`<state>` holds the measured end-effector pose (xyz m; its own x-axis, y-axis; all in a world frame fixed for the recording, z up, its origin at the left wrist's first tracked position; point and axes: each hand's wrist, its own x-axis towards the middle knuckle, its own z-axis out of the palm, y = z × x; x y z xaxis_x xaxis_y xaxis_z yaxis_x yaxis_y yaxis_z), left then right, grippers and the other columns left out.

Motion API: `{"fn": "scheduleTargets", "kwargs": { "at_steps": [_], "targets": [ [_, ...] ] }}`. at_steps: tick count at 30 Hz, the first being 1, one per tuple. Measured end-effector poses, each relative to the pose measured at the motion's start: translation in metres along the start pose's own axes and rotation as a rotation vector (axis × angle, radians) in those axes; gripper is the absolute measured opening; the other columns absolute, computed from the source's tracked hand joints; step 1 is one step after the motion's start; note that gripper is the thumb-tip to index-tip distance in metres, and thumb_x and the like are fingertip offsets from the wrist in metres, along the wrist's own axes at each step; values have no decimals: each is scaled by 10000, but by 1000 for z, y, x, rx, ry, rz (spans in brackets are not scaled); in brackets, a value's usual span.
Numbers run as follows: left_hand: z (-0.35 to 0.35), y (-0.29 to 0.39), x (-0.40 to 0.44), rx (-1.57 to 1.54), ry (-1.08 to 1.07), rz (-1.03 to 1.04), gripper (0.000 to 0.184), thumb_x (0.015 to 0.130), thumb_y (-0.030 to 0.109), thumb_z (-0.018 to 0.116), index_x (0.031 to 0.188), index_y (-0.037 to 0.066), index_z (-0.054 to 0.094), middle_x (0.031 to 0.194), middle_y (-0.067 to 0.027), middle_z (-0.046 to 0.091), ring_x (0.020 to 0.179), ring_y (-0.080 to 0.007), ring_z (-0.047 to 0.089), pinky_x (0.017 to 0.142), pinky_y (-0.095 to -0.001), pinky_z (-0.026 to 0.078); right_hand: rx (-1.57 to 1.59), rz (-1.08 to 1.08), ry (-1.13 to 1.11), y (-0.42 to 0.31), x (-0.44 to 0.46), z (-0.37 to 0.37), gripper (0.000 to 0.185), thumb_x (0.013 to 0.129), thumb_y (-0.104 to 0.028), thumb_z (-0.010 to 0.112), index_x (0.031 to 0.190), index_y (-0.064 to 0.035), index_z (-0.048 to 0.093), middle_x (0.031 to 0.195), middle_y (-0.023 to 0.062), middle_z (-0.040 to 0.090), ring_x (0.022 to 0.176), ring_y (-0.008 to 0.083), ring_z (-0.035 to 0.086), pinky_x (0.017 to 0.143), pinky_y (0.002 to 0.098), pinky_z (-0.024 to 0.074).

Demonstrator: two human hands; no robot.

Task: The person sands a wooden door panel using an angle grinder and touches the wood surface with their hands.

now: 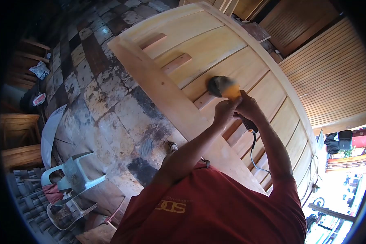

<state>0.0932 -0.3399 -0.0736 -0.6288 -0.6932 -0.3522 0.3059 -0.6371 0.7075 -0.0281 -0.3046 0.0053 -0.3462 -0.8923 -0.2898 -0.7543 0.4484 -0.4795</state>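
A power tool with a yellow body and a dark round head rests against a large pale wooden panel. My left hand is wrapped round the tool's near side, and my right hand grips it just to the right, close against the left. Below my hands the tool's dark rear end shows, with a cord curving down over the panel. Short wooden blocks lie across the panel's grooves near its left edge. Part of the tool's body is blurred and partly covered by my fingers.
A stained tiled floor runs along the panel's left side. At the lower left are a pale plastic chair and wooden furniture. A slatted wooden panel stands at the right, above a bright opening with clutter.
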Motion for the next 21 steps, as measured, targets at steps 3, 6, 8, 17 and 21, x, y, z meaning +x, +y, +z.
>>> {"fn": "scheduleTargets", "kwargs": {
  "at_steps": [3,6,8,17,21],
  "targets": [
    [-10,-3,-14,-25,43,5,549,971,426,814,926,-95,649,877,-142,703,793,-242,784,689,-384,711,-16,-31,-38,-9,-6,8,706,844,-548,814,1304,-77,558,1021,258,772,1014,451,754,858,518,602],
    [-19,-7,-37,-73,94,29,517,985,399,804,939,-91,646,880,-138,700,799,-235,782,692,-370,710,-59,-80,-48,-21,-19,19,718,850,-567,806,1310,-79,548,961,257,772,971,462,757,836,529,608],
    [-22,-8,-52,-91,123,21,502,993,388,797,954,-88,645,895,-140,701,811,-223,778,704,-364,710,-69,-27,-83,-37,-32,18,671,836,-465,836,1324,-96,558,1008,236,779,1000,440,761,838,506,612],
    [-22,-23,-80,-18,115,-14,500,1007,412,781,1011,-71,650,943,-128,704,843,-193,767,744,-340,702,-87,27,-136,-27,-56,24,702,839,-393,852,1416,-137,545,1067,230,784,1049,424,759,907,502,604],
    [-7,-21,-44,-15,53,-33,511,1009,427,774,1044,-65,638,974,-162,717,862,-243,783,786,-376,708,-61,-25,10,-6,-39,17,611,897,-489,771,1325,-111,552,985,244,776,971,451,761,833,524,606]
  ]
}}
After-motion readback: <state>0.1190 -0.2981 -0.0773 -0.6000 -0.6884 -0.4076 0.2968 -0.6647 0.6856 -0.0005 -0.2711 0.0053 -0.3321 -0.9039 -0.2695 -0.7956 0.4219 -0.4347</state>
